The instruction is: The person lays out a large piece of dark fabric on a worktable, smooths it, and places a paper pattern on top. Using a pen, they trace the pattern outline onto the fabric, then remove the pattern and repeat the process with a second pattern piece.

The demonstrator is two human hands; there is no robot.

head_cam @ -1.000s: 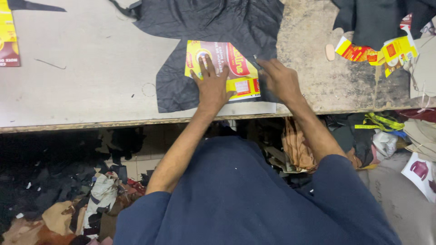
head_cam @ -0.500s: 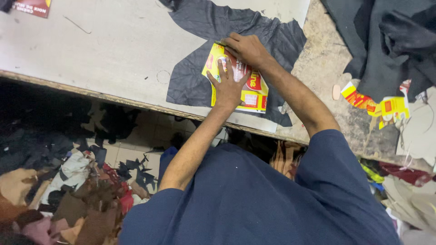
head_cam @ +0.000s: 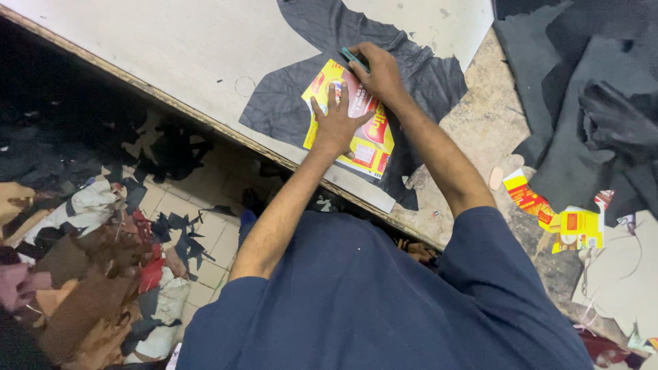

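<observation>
Pressing flat-palmed on the yellow card [head_cam: 349,120], the left hand [head_cam: 336,123] stays put while the right hand [head_cam: 380,72], fingers closed around a teal tool [head_cam: 354,59], has shifted to the card's far edge over the dark leather [head_cam: 288,103].

A card template [head_cam: 356,130] is lying on a piece of leather [head_cam: 288,103] that is spreading over the counter [head_cam: 171,48], near its front edge. The left hand [head_cam: 336,123] is lying flat on the template, and the right hand [head_cam: 380,72] is resting at its far corner, holding a thin tool [head_cam: 353,58]. More leather [head_cam: 589,103] is piling up to the right with 2 card pieces [head_cam: 555,212] just before it, and scraps [head_cam: 89,274] are lying on the floor [head_cam: 199,205] below the counter, to the left.
</observation>
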